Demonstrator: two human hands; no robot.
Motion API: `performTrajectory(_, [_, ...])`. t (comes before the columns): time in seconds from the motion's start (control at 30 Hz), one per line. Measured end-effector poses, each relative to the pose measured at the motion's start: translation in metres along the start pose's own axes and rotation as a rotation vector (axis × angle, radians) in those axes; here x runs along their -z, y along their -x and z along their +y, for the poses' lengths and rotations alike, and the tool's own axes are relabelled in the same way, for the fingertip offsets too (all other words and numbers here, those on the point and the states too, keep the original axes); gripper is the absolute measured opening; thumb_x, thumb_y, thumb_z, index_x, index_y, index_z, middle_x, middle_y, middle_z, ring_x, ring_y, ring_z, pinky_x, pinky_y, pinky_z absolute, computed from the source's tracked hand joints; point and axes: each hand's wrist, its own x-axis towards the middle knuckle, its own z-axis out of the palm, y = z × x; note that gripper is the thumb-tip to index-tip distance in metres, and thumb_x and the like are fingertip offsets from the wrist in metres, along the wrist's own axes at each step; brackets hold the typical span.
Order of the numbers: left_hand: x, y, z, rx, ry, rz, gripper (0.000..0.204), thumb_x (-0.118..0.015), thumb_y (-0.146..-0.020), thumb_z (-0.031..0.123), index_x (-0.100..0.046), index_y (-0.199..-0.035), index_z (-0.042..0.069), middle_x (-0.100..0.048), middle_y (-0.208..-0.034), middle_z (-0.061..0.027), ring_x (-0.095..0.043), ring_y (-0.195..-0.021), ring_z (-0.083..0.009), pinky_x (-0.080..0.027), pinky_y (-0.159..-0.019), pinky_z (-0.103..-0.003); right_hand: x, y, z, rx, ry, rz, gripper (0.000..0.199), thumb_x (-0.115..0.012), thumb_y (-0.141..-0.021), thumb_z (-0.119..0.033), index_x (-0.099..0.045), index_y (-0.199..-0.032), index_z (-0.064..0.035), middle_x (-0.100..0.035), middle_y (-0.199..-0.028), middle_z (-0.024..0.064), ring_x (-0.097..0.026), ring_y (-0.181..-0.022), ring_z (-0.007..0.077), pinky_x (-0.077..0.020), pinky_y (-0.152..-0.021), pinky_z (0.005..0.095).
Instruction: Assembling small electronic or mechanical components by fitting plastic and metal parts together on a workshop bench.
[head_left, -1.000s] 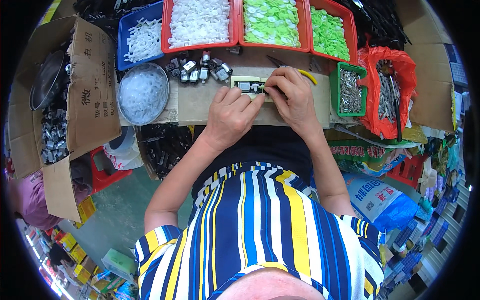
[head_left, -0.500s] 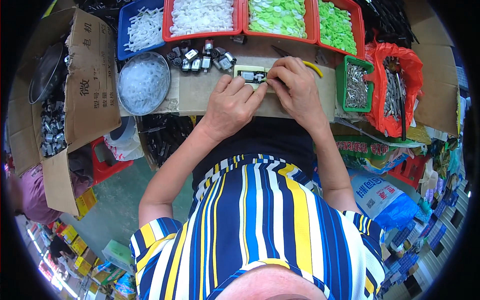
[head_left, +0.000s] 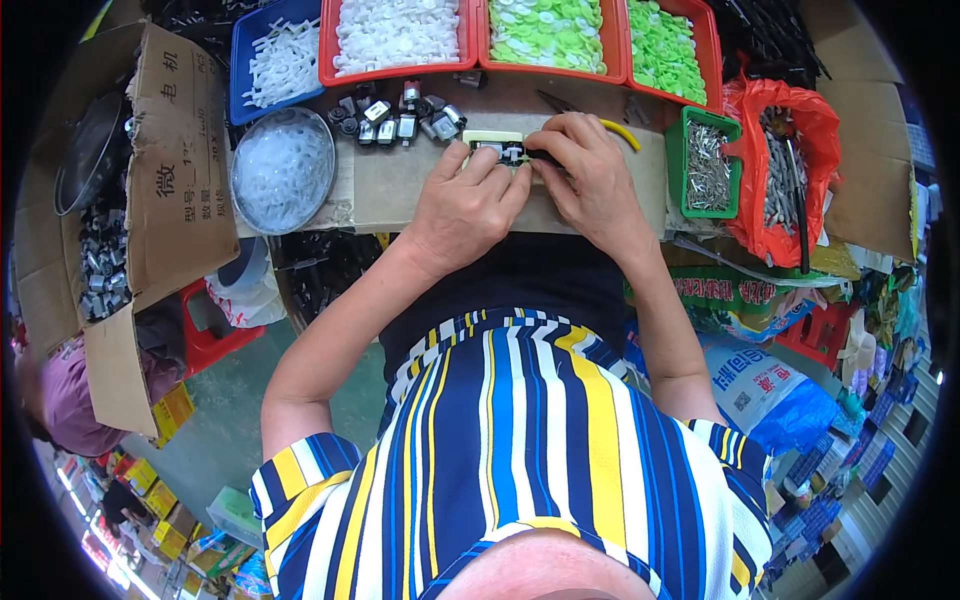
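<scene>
A small cream-coloured plastic housing lies on the cardboard-covered worktop, with a silver motor and small gear parts inside it. My left hand is closed at the housing's near left side, its thumb and fingertips pressing on it. At the housing's right end my right hand is pinched, fingertips down by the gear parts. Whatever those fingertips hold is too small or too hidden to name. Just behind the hands lie a pair of pliers with a yellow handle and, to the left, several loose small motors.
Along the back stand a blue tray of white pieces and red trays of white and green discs. A round metal bowl sits left. Right are a green basket of metal pins and a red bag; a carton stands far left.
My right fingers have shifted slightly left over the housing's right end. My left hand stays on the housing, and the whole view has moved a little.
</scene>
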Motion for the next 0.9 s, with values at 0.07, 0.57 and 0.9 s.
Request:
performTrajectory(0.07, [-0.001,0.001,0.000,0.001,0.010,0.005,0.023,-0.070,-0.075,0.014,-0.070,-0.097,0.007,-0.054,-0.072,-0.0024,-0.054,-0.078,-0.0201,-0.041,-0.078,-0.036,-0.001,0.000,0.000,0.012,0.001,0.004,0.018,-0.066,-0.079,-0.002,-0.064,-0.097,-0.0024,-0.058,-0.098,0.0112,-0.056,-0.096,0.0306,-0.0449,-0.083,0.0412])
performTrajectory(0.57, [0.005,-0.076,-0.007,0.027,0.322,0.073,0.020,-0.076,-0.075,0.011,-0.069,-0.092,0.005,-0.053,-0.068,-0.0042,-0.052,-0.071,-0.0226,-0.040,-0.067,-0.037,0.107,0.061,0.071,-0.365,0.345,0.338,0.015,-0.067,-0.083,-0.003,-0.064,-0.097,0.0008,-0.061,-0.095,0.0163,-0.060,-0.090,0.0352,-0.0478,-0.077,0.0426])
performTrajectory(0.9, [-0.076,-0.186,0.000,-0.125,0.262,-0.036,0.002,-0.063,-0.070,0.008,-0.063,-0.070,0.006,-0.058,-0.080,-0.0093,-0.054,-0.090,-0.0277,-0.044,-0.076,-0.039,0.103,0.089,0.081,-0.446,0.350,0.312,0.006,-0.066,-0.081,-0.005,-0.063,-0.085,-0.0017,-0.056,-0.088,0.0136,-0.058,-0.089,0.0338,-0.0423,-0.069,0.0471])
